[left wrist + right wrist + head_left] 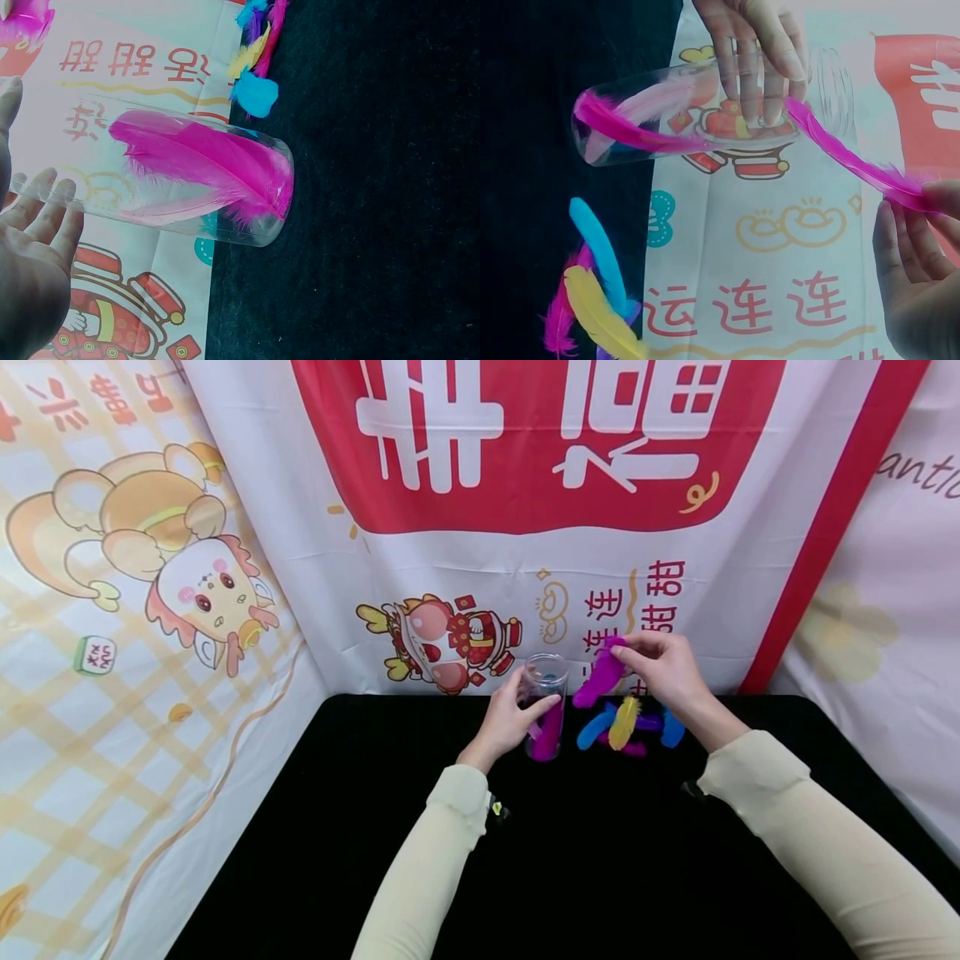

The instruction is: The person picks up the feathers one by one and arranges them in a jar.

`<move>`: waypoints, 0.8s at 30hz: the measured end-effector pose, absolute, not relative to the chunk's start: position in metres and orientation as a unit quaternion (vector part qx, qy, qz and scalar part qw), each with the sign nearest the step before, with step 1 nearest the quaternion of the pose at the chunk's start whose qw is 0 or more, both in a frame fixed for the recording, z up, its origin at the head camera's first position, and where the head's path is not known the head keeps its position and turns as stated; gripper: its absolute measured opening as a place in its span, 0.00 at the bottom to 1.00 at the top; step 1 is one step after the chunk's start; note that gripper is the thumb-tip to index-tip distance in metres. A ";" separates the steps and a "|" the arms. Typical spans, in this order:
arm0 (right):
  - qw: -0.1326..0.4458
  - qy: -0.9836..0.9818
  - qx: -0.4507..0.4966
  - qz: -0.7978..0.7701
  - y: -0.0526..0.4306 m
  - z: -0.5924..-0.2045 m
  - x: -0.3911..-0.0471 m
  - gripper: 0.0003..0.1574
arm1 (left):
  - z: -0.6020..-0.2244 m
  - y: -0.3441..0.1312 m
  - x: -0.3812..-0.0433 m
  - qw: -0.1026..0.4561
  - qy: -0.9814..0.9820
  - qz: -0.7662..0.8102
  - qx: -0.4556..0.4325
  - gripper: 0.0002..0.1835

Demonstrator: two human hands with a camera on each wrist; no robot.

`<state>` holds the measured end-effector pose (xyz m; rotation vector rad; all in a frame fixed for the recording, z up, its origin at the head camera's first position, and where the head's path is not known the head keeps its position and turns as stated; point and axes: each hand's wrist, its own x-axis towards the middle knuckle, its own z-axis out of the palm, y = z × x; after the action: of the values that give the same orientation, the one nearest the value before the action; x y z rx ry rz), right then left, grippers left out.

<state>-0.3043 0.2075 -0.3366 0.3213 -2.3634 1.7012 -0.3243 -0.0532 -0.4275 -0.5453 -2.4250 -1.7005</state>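
Observation:
My left hand (pixel 504 718) grips a clear, open-topped jar (pixel 546 673) around its upper part, and the jar is upright on the black table. Inside it are a magenta feather (pixel 225 154) and a paler pink feather (pixel 176 211). Beside the jar, my right hand (pixel 670 675) pinches another magenta feather (pixel 600 677) by one end between thumb and fingers. That feather slants down toward the jar, its free tip outside the glass near the rim in the head view. The right wrist view shows the left fingers (pixel 748 86) through the glass.
To the right of the jar lies a loose pile of feathers: a yellow feather (pixel 623 724), a blue feather (pixel 596 727), a purple feather (pixel 649 722), a magenta feather (pixel 636 749) and another blue feather (pixel 672 728). A printed cloth backdrop (pixel 450 560) rises behind the black table (pixel 585 860).

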 end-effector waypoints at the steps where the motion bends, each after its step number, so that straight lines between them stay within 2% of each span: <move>1: 0.107 -0.800 0.112 0.580 0.206 -0.336 -0.304 0.21 | -0.427 -0.053 -0.324 0.064 -0.804 -0.563 -0.180 0.41; 24: 0.123 -0.770 0.135 0.611 0.189 -0.324 -0.304 0.20 | -0.427 -0.054 -0.324 0.053 -0.803 -0.564 -0.183 0.42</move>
<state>-0.3039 0.1894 -0.3244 0.3929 -2.2472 1.7834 -0.3244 -0.0544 -0.4270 -0.5575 -2.4424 -1.7155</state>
